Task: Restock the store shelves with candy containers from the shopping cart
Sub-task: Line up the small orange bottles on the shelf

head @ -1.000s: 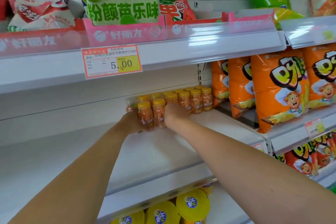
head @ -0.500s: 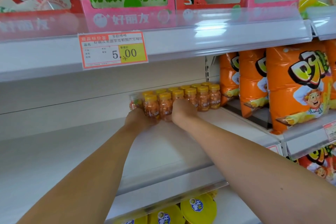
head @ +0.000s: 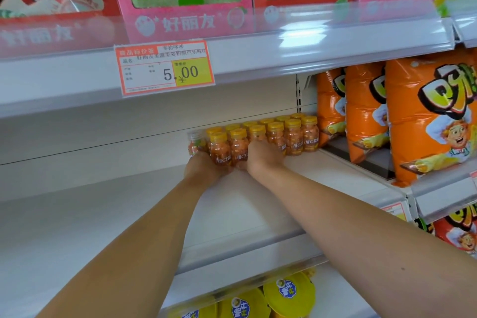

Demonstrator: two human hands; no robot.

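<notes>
Now, candy bottles [head: 291,134]: a wrapped block with yellow caps is being held at the back of the shelf [head: 258,204], just beside the orange snack bags [head: 361,116].
Left hand [head: 204,169]: is being cupped round the block's left front corner.
Right hand [head: 263,156]: is being curled over the front row.
Handling: likely rigid, light and slippery in its film, so it is best being gripped low at both ends.

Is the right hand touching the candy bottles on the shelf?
Touching. In the head view the right hand lies against the front row of candy bottles, hiding their lower parts.
</notes>
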